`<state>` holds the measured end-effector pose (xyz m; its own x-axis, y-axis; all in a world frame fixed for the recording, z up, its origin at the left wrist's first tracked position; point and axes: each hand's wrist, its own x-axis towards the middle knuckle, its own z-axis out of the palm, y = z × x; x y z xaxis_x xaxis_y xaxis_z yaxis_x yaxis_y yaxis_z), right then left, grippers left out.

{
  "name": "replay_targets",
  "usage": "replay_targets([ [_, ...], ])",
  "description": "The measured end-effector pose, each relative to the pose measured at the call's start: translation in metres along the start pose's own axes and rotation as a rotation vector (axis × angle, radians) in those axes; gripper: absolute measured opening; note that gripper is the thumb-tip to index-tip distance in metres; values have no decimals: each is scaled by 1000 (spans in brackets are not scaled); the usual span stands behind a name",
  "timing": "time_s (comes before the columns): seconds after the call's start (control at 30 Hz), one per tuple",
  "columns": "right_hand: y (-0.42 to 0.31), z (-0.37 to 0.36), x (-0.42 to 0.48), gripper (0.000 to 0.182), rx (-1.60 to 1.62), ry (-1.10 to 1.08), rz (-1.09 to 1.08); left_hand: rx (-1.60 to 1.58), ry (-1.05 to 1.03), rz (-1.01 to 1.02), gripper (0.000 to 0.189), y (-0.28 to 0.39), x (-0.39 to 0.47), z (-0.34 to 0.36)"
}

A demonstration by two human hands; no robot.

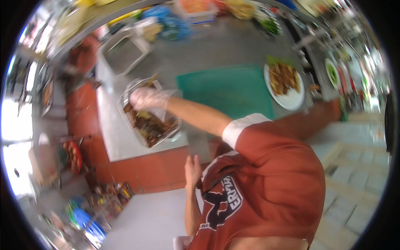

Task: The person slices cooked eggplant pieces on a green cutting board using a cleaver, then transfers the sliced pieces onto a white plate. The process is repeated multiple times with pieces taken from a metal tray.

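My right hand (147,98), in a clear plastic glove, reaches into the far end of a metal tray (121,104). Dark braised-looking meat (153,128) with paler pieces fills the tray. Blur hides whether the fingers grip anything. My left hand (192,173), bare and close to my body, holds a cleaver (200,147) by its handle, its broad blade pointing toward the counter. A green cutting board (225,90) lies to the right of the tray, partly under my right forearm. Beyond it, an oval white plate (292,100) carries sliced browned meat (282,78) and a lettuce leaf.
A steel counter (231,43) bears a rectangular container (125,53), a blue plastic bag (172,25), a tub of orange food (197,9) and a plate of green herbs (272,25). Red tiled floor (81,109) shows at left. A pale worktop (150,215) stands at lower left.
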<state>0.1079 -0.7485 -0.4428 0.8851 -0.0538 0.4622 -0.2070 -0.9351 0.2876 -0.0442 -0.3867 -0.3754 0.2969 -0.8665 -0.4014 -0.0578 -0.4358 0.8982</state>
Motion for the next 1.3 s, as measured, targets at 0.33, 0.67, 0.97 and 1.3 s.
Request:
replay_targets([
  [0.33,15,-243,-260,25,1351,-152,1261,31,-14,-376,28,23,-11,31],
  [0.67,12,-252,-402,29,1124,-316,1448,586,310,67,26,17,-12,85],
  [0.97,27,-255,-432,30,984,-321,1352,780,398,207,26,76,-1,144],
  [1.3,35,-264,-452,27,1029,-264,1382,895,275,-42,32,76,-6,157],
])
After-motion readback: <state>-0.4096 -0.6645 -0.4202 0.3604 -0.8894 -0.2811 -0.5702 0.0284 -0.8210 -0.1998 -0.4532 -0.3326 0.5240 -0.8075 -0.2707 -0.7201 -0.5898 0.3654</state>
